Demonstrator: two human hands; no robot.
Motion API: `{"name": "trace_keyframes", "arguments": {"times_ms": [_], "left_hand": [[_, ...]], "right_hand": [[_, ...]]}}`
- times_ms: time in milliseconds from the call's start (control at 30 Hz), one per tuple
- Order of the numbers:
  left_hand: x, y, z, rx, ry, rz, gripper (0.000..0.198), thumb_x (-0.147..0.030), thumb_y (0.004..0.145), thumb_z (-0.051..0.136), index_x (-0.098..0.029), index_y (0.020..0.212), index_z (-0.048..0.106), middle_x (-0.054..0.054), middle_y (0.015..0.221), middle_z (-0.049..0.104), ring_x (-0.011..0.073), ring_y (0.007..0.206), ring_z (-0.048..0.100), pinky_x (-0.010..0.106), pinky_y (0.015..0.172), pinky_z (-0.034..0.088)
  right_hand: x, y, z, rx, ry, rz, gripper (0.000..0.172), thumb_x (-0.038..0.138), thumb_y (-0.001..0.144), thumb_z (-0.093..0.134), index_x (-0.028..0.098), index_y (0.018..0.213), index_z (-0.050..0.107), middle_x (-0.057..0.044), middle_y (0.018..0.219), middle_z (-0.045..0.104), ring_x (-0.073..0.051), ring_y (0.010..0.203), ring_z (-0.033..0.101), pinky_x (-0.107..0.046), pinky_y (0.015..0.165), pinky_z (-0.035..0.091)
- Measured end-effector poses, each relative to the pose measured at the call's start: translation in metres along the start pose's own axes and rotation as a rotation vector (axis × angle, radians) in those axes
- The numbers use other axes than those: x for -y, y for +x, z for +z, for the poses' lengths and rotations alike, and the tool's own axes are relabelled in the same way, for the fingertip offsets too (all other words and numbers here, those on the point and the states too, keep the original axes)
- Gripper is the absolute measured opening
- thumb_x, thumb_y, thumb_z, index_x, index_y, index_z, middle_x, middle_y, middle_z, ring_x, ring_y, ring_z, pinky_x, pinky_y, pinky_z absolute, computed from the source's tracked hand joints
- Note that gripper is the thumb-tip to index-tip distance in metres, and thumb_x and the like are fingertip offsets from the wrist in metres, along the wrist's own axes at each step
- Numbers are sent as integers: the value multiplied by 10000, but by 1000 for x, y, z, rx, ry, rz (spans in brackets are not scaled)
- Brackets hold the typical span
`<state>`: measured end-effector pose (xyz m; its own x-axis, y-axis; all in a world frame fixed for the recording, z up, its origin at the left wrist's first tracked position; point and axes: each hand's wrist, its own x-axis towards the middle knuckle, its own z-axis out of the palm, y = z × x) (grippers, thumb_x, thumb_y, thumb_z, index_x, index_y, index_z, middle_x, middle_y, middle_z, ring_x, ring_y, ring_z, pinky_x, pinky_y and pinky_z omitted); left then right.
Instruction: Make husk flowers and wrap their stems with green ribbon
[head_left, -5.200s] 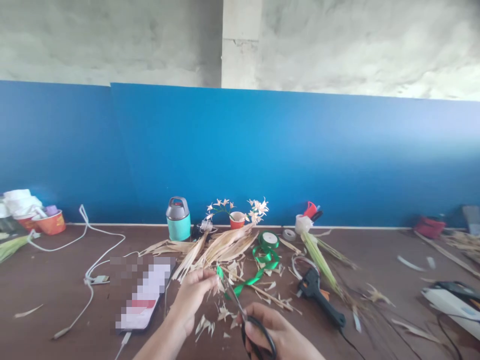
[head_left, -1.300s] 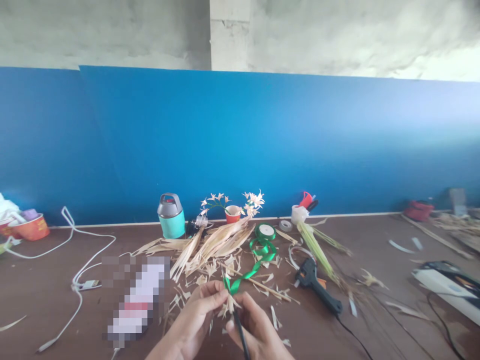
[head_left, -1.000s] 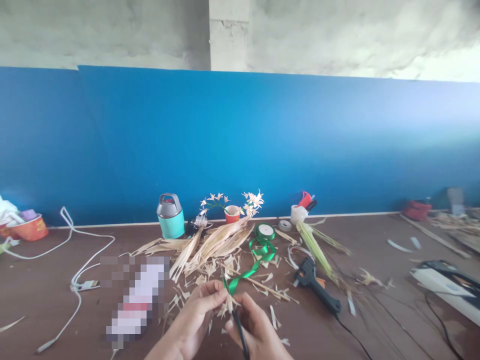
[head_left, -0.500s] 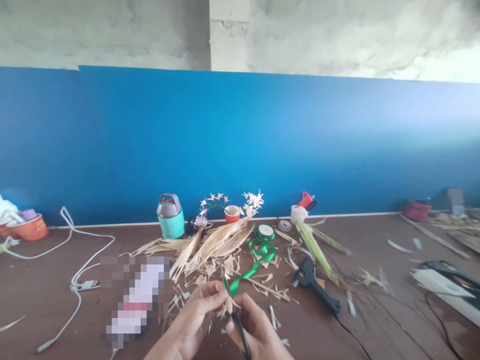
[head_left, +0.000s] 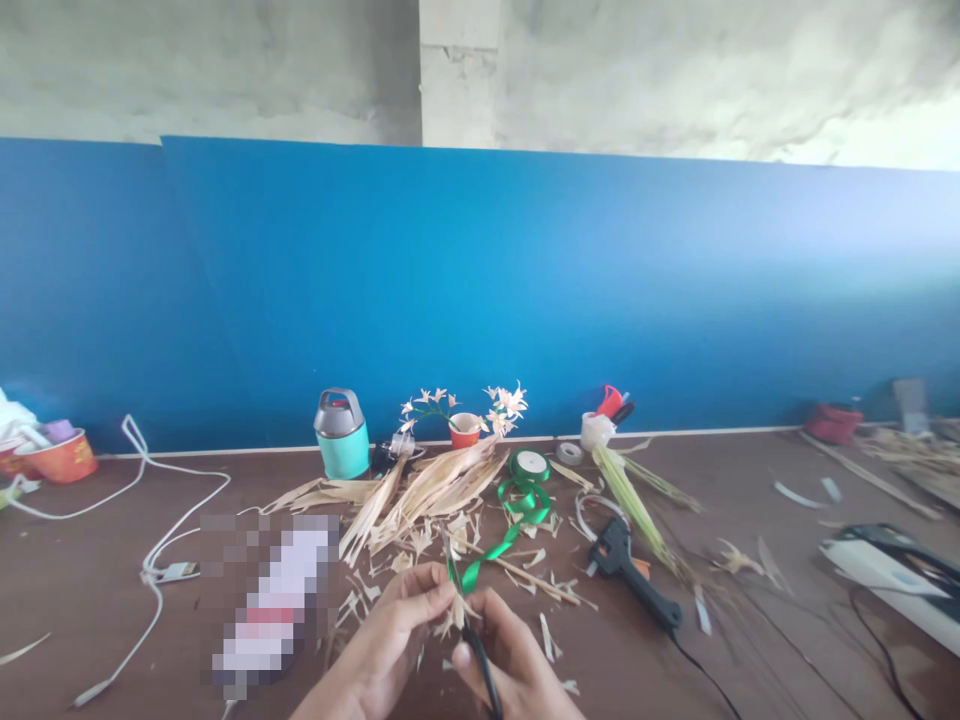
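At the near middle of the table, my left hand [head_left: 401, 622] pinches a small pale husk flower [head_left: 454, 618] between thumb and fingers. My right hand [head_left: 517, 655] is wrapped round black-handled scissors [head_left: 480, 660], whose blades point away from me, close by the left fingertips. A green ribbon [head_left: 491, 562] runs from its spool [head_left: 529, 463] down to the fingers of my left hand. The exact meeting point of ribbon, blades and flower is partly hidden by my fingers. Cut husk scraps [head_left: 411, 560] lie just beyond my hands.
Dried corn husks [head_left: 442, 485] are heaped behind the scraps. A black glue gun [head_left: 634, 570] lies to the right, its cord trailing forward. A turquoise flask [head_left: 342, 440] and a paper cup [head_left: 465, 430] with husk flowers stand near the blue partition. White cables [head_left: 154, 550] lie left.
Hardly anything differs. The scissors have shifted slightly, with more of a blade showing beyond my left fingertips; both hands stay in nearly the same place.
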<state>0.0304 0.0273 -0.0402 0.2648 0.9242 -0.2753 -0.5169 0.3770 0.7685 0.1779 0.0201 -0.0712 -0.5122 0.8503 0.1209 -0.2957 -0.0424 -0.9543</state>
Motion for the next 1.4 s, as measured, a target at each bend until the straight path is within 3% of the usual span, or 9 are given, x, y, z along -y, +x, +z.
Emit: {"name": "trace_keyframes", "arguments": {"times_ms": [433, 633, 700, 800, 933, 1033, 1233, 1333, 1400], "left_hand": [[0, 0, 2, 4, -1, -26, 186, -224, 641, 754, -135, 658, 592, -1, 594, 600, 116, 610, 546, 217, 624, 369], [-2, -3, 7, -10, -1, 0, 203, -248, 626, 760, -140, 657, 591, -2, 604, 590, 127, 612, 535, 239, 616, 379], [-5, -3, 7, -36, 11, 21, 216, -257, 619, 765, -146, 649, 582, -18, 586, 570, 110, 587, 507, 232, 615, 371], [-8, -2, 5, -88, 61, 31, 230, -271, 607, 769, -160, 670, 578, -41, 564, 541, 97, 565, 466, 223, 607, 353], [-8, 0, 1, -165, 261, 154, 241, -311, 607, 757, -156, 671, 585, -43, 585, 531, 98, 587, 437, 212, 603, 329], [-8, 2, -1, -213, 437, 234, 229, -328, 622, 734, -156, 688, 598, -33, 593, 535, 114, 593, 437, 219, 589, 323], [-11, 2, -3, -196, 658, 340, 190, -336, 683, 677, -163, 702, 601, -14, 612, 559, 143, 603, 467, 228, 584, 343], [-9, 0, -2, -222, 725, 391, 184, -341, 698, 664, -170, 711, 599, -17, 603, 545, 147, 590, 459, 232, 579, 340], [-7, 0, 0, -252, 762, 440, 163, -326, 705, 658, -174, 700, 600, -8, 624, 549, 159, 613, 471, 239, 597, 345]], "right_hand": [[10, 0, 4, 13, -4, -2, 429, 551, 699, 654, 198, 841, 455, 43, 659, 397, -99, 606, 378, -242, 637, 385], [5, 8, -1, -184, -66, 9, 457, 569, 660, 665, 203, 825, 446, 53, 640, 403, -70, 510, 329, -191, 465, 313], [7, 12, -16, -365, -189, 4, 435, 545, 675, 646, 213, 868, 442, 68, 605, 396, -71, 463, 328, -189, 421, 289], [17, 12, -48, -561, -631, 40, 317, 392, 680, 646, 216, 861, 454, 70, 553, 433, -111, 473, 414, -213, 456, 323], [32, 5, -78, -572, -1312, 160, 116, 178, 681, 550, 204, 768, 478, 5, 612, 544, -166, 568, 518, -256, 554, 354], [37, 7, -83, -534, -1568, 188, 80, 113, 652, 524, 186, 677, 502, -71, 707, 601, -209, 695, 576, -277, 623, 366], [38, 21, -100, -391, -1303, 340, 109, 141, 552, 630, 188, 618, 557, 7, 535, 578, -176, 533, 541, -240, 495, 307], [50, 24, -98, -380, -1211, 277, 184, 104, 586, 594, 181, 751, 621, 40, 504, 560, -150, 508, 521, -231, 504, 315], [59, 26, -80, -406, -1118, 163, 144, 174, 694, 555, 180, 804, 647, 32, 513, 558, -150, 522, 519, -239, 527, 340]]}}
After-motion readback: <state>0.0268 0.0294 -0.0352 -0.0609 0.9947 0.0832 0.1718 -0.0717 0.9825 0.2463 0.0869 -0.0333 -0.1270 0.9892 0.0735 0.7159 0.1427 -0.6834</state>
